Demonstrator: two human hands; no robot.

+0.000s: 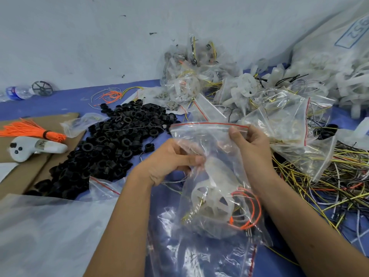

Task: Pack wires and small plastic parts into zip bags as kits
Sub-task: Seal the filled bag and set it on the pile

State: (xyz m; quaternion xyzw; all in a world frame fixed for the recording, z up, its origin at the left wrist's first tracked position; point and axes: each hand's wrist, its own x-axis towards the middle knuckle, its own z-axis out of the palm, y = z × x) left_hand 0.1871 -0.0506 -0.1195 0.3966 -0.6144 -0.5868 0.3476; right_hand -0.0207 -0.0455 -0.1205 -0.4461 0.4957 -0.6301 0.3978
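- The surface (127, 96), covered in blue, runs from 9 o'clock to 3 o'clock under everything.
- A big white sack (327, 47) of pale plastic parts leans at 2 o'clock.
- A heap of filled bags (191, 76) sits at 12 o'clock against the wall.
- A pile of black rings (103, 148) spreads at 9 to 10 o'clock, partly on brown cardboard (20, 148).
- Loose wires (323, 186), yellow, black and white, tangle at 3 to 4 o'clock.
- The zip bag (211, 176) is held up at the centre, its red-lined mouth at the top; inside lie a white plastic wheel (211, 202) and an orange wire loop (253, 208), low in the bag.
- The right hand (251, 148) pinches the bag's top edge near its right corner, thumb in front; its grip is pressed together on the plastic.
- The left hand (169, 158) pinches the bag's left side lower down, its grip also pressed on the plastic.
- A bundle of orange wires (30, 130) lies at 9 o'clock, just above a white controller (30, 149).
- A water bottle (18, 91) lies at 10 o'clock beside a dark wheel (42, 88).
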